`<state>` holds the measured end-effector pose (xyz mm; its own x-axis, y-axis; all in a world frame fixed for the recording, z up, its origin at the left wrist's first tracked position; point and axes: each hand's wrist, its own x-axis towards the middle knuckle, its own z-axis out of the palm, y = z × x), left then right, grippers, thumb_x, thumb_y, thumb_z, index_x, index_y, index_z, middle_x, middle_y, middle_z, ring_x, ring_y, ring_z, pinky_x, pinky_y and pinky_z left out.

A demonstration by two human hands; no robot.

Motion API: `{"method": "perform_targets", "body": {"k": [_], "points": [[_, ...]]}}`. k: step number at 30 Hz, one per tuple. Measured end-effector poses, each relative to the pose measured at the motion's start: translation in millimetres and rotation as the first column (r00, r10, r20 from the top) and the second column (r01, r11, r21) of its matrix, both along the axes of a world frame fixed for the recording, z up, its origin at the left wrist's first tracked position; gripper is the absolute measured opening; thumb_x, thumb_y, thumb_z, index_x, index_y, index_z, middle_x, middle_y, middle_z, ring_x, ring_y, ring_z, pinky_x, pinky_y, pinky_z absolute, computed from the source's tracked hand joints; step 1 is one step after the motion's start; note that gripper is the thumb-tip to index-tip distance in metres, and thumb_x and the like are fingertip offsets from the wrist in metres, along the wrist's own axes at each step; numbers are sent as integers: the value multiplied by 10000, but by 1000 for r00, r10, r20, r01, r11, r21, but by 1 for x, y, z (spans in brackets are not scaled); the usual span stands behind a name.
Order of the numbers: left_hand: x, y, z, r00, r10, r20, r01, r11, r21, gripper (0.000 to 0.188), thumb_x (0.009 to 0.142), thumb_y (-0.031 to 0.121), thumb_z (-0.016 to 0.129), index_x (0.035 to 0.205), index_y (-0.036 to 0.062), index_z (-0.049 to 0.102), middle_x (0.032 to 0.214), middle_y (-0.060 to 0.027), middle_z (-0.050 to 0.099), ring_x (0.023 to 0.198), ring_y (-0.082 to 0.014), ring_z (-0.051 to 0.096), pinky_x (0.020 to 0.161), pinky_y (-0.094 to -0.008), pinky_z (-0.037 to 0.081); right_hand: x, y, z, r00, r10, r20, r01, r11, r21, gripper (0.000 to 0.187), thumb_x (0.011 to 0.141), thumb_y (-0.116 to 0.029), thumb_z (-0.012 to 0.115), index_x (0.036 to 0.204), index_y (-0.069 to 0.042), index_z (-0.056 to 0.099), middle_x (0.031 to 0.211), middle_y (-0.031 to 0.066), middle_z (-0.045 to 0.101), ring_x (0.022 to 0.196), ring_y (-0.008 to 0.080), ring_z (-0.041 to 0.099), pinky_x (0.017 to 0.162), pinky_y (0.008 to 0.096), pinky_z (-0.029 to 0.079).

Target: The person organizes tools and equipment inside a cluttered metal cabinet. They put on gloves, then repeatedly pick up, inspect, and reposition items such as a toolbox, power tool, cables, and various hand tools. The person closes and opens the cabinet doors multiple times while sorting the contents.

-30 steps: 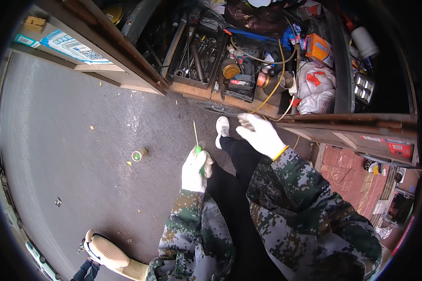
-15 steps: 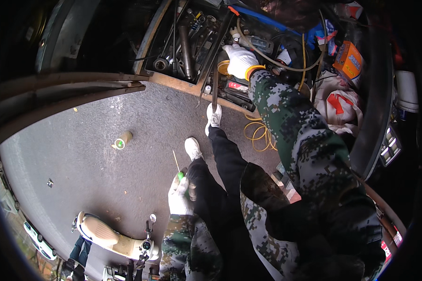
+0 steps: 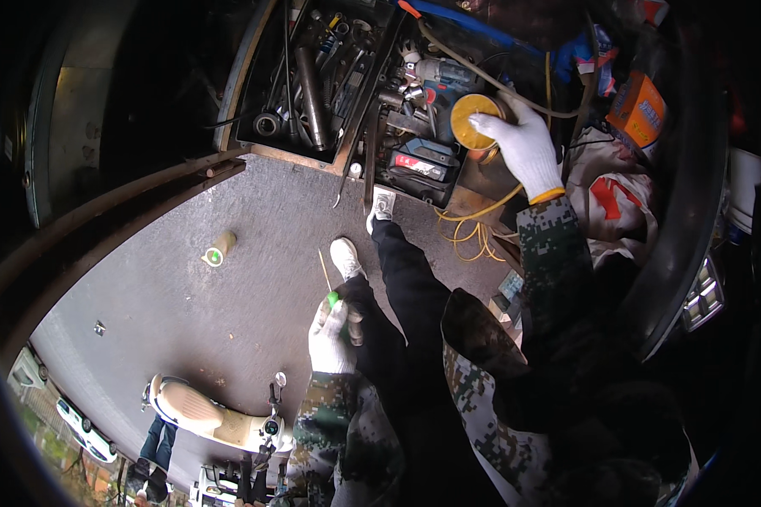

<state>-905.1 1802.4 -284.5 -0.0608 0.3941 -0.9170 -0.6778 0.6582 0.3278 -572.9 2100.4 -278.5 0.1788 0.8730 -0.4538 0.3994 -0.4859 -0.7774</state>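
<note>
My right hand [image 3: 528, 145], in a white knit glove with a yellow cuff, grips a round tin [image 3: 473, 121] with a yellow top. The fingers wrap its right side, and the thumb lies over the top. The tin is above the right part of a tool box, beside a blue-grey power tool [image 3: 442, 93]. Lower down, my left hand [image 3: 331, 340], gloved in white, is closed around a screwdriver [image 3: 334, 300] with a green handle. Its thin shaft points up and away from me. Part of the handle is hidden by the fingers.
A black tray [image 3: 334, 135] holds wrenches, sockets and a thick metal tube [image 3: 311, 97]. An orange box [image 3: 638, 110] and white bag [image 3: 621, 182] lie right. A yellow hose [image 3: 473, 241] coils below. A small pot [image 3: 220, 249] and a beige scooter [image 3: 203, 414] stand on the pavement.
My right hand has moved right and toward me from the tool box, bringing the yellow-topped tin along. My left hand still holds the screwdriver in nearly the same place.
</note>
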Motion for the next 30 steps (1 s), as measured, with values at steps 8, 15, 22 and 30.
{"method": "perform_targets", "body": {"k": [8, 15, 22, 30], "points": [[0, 16, 14, 998, -50, 45, 41, 981, 189, 667, 1073, 342, 767, 1595, 4, 525, 1112, -114, 740, 848, -191, 697, 733, -330, 570, -77, -49, 2, 837, 541, -82, -542, 800, -258, 894, 912, -450, 857, 1619, 3, 548, 1463, 275, 725, 1307, 365, 738, 1130, 409, 578], [5, 33, 10, 999, 34, -23, -25, 949, 314, 685, 978, 267, 872, 1535, 2, 575, 1397, -138, 718, 1274, -291, 719, 1119, -442, 578, -139, -102, 5, 569, 614, -546, -770, 632, -91, 806, 957, -504, 806, 1568, -16, 610, 1341, 283, 733, 1241, 372, 736, 1053, 451, 579], [2, 45, 10, 989, 125, -78, -109, 977, 181, 599, 1043, 432, 805, 1467, 44, 633, 1176, -89, 780, 905, -198, 717, 694, -338, 538, -97, -68, 10, 889, 349, -296, -438, 838, -326, 757, 1039, -446, 779, 1626, -28, 547, 1544, 206, 673, 1331, 311, 716, 1110, 450, 591], [-21, 79, 11, 995, 15, -102, 10, 970, 243, 563, 1042, 296, 838, 1497, 57, 607, 1308, -70, 734, 1155, -191, 717, 933, -355, 611, -57, 1, -35, 918, 142, 369, -24, 952, -306, 885, 964, -449, 825, 1649, 4, 495, 1549, 273, 655, 1437, 376, 650, 1230, 450, 505]]}}
